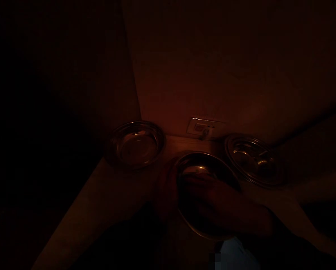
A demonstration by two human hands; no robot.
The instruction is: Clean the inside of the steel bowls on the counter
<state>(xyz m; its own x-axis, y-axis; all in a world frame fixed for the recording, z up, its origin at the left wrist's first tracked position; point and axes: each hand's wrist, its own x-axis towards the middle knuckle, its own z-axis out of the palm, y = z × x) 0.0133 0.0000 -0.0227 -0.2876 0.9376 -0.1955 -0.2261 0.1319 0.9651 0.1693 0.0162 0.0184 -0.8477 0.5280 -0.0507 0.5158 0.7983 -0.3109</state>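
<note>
The light is very dim. A deep metal bowl (pixel 210 154) stands in the middle, nearest to me. My left hand (pixel 168 187) is held against its left side, dim against the shadow, and appears to grip the bowl there. Over the rim from the right, my right hand (pixel 213 193) reaches inside the bowl. Its fingers are lost in the dark, and I cannot make out whether they hold anything or what lies beneath them.
On the table (pixel 80 210), a second metal bowl (pixel 136 148) stands at the back left. A metal dish (pixel 253 159) with shiny contents or reflections sits at the right. A socket plate (pixel 203 128) with a plug is on the wall behind. Something pale (pixel 235 255) shows at the bottom.
</note>
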